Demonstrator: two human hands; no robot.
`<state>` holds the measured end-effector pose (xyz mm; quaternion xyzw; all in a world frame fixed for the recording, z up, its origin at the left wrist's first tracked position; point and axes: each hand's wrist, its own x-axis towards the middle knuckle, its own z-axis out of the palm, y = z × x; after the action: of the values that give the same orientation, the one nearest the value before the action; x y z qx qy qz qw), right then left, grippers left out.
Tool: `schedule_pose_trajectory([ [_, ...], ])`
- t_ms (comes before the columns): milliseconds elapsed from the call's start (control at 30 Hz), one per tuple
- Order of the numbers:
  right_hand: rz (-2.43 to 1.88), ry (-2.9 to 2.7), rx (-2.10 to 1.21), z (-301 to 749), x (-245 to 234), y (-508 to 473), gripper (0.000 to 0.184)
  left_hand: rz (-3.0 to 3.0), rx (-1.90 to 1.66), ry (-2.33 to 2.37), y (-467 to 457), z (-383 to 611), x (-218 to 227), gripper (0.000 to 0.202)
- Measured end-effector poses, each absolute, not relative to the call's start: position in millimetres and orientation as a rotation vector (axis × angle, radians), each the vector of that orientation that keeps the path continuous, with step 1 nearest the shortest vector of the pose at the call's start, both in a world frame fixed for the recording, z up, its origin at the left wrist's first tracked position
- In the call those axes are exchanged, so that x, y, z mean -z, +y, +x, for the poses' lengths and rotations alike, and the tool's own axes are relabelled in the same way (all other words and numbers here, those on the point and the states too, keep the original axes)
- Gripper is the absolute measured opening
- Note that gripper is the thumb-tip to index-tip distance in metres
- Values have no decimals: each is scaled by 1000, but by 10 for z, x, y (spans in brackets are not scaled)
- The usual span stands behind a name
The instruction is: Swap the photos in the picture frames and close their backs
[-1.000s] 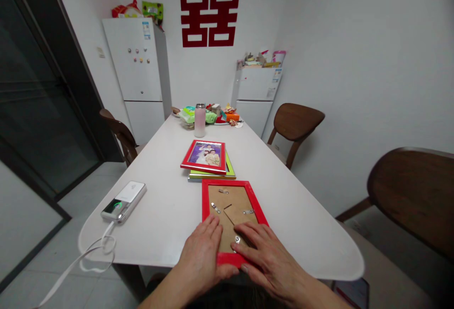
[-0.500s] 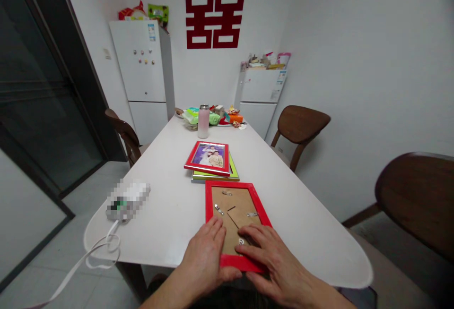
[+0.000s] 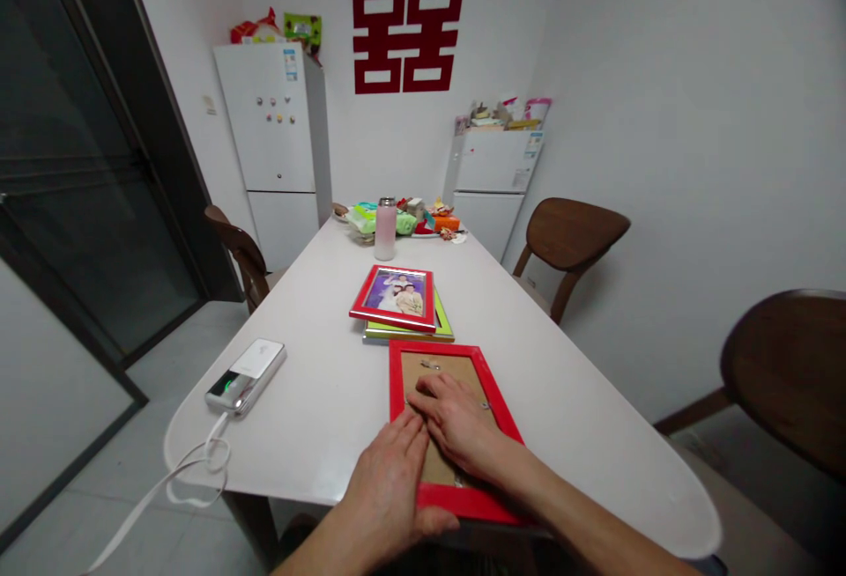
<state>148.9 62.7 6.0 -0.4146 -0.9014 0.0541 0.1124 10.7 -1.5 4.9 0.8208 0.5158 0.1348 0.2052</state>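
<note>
A red picture frame (image 3: pixel 511 417) lies face down at the table's near edge, its brown backing board (image 3: pixel 440 466) turned up. My left hand (image 3: pixel 389 470) grips its lower left corner, fingers along the left side and thumb at the near edge. Reaching across the board, my right hand (image 3: pixel 456 422) has its fingertips closed at the metal clip on the left side, which they mostly hide. Another metal clip (image 3: pixel 430 365) shows at the far end, one (image 3: pixel 486 405) at the right. Beyond, a red-framed photo (image 3: pixel 397 294) rests on a yellow-green frame (image 3: pixel 444 322).
On the white table (image 3: pixel 317 382), a power bank (image 3: pixel 248 375) with a white cable (image 3: pixel 142 505) lies at the left. A pink bottle (image 3: pixel 385 231) stands farther back, before packets (image 3: pixel 363 219). Wooden chairs (image 3: pixel 575 232) flank the table; two white refrigerators (image 3: pixel 270 144) stand behind.
My right hand has moved from the near right of the backing board up and left to the left-side clip. My left hand stays at the frame's left corner. The view has shifted slightly.
</note>
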Motion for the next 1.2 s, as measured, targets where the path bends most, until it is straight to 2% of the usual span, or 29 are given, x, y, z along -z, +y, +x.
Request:
schedule_pose_trajectory([
  [167, -1160, -2624, -195, 1533, -84, 644, 27, 2276, -397, 1451, -24, 115, -73, 83],
  [367, -1539, -2264, -213, 1547, -22, 1072, 26, 2306, -435, 1438, -29, 97, -16, 81],
  [600, -1744, -2123, -189, 1488, 58, 1374, 19, 2338, -387, 1434, -18, 93, 8, 81],
  [900, -1631, -2033, -265, 1670, -12, 1305, 29, 2394, -380, 1417, -54, 221, 8, 84],
  [967, -1583, -2023, -303, 1808, -50, 1215, 29, 2470, -359, 1344, -78, 342, 12, 77],
  [1100, -1571, -1953, -401, 2151, -51, 989, 29, 2515, -309, 1276, -119, 545, 17, 39],
  [1200, -1596, -1688, -678, 2364, 6, 814, 33, 2503, -294, 1282, -136, 600, -7, 31],
])
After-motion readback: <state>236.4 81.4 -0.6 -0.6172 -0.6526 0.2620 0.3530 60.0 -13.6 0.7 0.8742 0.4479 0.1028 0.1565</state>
